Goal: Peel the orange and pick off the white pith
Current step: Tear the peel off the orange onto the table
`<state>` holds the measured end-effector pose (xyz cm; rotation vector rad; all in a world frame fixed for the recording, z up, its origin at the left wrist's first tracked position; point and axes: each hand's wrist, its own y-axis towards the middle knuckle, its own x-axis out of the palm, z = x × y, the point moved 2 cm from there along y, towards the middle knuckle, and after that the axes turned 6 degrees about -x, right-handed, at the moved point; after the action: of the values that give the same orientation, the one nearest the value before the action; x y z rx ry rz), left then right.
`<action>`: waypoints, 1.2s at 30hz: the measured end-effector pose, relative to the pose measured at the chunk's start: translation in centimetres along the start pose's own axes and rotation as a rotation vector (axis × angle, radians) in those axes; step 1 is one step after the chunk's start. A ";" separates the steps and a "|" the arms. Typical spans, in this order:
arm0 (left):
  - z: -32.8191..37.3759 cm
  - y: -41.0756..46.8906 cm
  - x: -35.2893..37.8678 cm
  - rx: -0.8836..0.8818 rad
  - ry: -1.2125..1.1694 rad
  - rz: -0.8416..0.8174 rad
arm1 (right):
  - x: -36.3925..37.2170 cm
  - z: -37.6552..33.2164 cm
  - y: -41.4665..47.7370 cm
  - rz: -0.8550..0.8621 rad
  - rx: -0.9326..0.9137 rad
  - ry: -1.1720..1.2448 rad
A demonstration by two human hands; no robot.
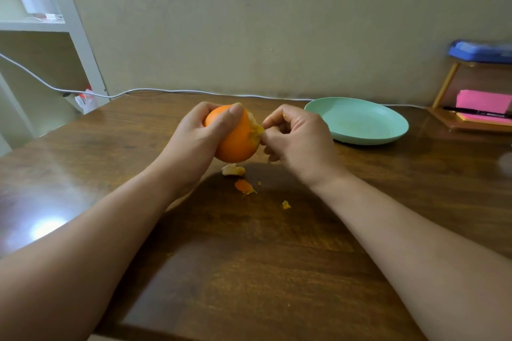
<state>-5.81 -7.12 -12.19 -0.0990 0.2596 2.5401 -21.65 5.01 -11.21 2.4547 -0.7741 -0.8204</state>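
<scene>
My left hand [201, 133] grips an orange [238, 144] above the wooden table [249, 257], thumb lying across its top. Most of the fruit still wears its skin; a small torn patch shows pale pith on the upper right side. My right hand [297, 138] is curled beside it, thumb and forefinger pinching the ragged peel edge [257, 130] at that patch. Three small peel scraps lie on the table under the hands: a pale piece [233, 169], an orange piece [244, 186] and a tiny bit [286, 204].
A pale green plate [360, 122] sits on the table to the right of my hands. At the far right stands a small wooden rack [468, 122] with pink notes, a pen and a blue box. A white cable [155, 91] runs along the wall.
</scene>
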 end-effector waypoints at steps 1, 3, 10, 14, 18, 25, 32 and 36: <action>0.1 0.0 0.0 -0.014 -0.040 -0.008 | -0.2 0.1 0.0 -0.017 0.023 0.071; 0.0 0.2 -0.2 -0.060 -0.123 -0.034 | -0.2 0.3 -0.3 -0.063 0.059 0.151; -0.2 0.5 -0.8 -0.155 -0.176 -0.073 | 0.6 1.2 -0.4 -0.205 0.016 -0.124; -0.4 0.8 -0.8 -0.161 -0.162 -0.065 | 0.3 0.7 -0.1 -0.155 0.006 -0.120; -0.6 0.8 -0.7 -0.137 -0.115 -0.069 | 0.6 0.6 -0.3 -0.184 0.034 -0.051; -0.5 0.6 -0.5 -0.070 -0.022 -0.036 | 0.9 0.9 -0.4 -0.137 0.029 -0.079; -0.3 0.3 -0.3 -0.018 0.078 -0.028 | 0.5 0.3 -0.4 -0.150 -0.032 -0.194; 0.0 -0.1 -0.2 0.042 0.132 -0.011 | 0.4 -0.3 -0.4 -0.164 -0.082 -0.318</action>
<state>-5.58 -7.10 -12.23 -0.2510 0.3629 2.5190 -21.00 5.11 -11.37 2.3676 -0.6346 -1.3005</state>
